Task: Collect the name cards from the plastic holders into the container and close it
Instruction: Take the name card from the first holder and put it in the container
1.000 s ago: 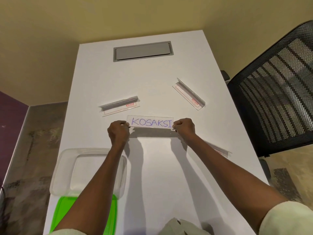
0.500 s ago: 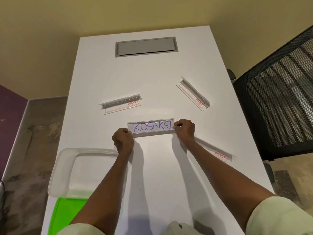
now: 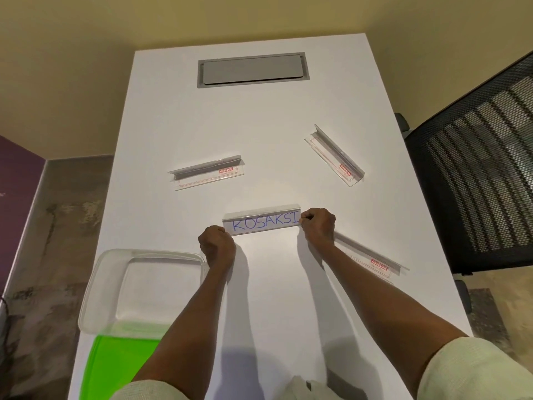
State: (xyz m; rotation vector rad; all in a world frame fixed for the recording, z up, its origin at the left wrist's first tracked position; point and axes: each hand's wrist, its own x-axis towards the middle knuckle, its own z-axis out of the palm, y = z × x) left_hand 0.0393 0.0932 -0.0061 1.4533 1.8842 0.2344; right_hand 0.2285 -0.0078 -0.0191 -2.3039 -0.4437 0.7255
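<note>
The clear container [image 3: 144, 287] sits lower left, with 3 empty holders [image 3: 206, 172] above and right. At centre, the KOSAKSI card [image 3: 264, 224] looks light, thin and bendy; best slid out endwise. Left hand [image 3: 217, 247] and right hand [image 3: 318, 225] pinch its ends.

The right forearm [image 3: 372, 287] covers the near-left end of the plastic holder [image 3: 375, 262] just right of the name card [image 3: 265, 223] — its small print is unreadable. Near-left of the card, the green lid [image 3: 115, 368] is cut off by the bottom edge — and partly hidden under the left forearm [image 3: 184, 336].
</note>
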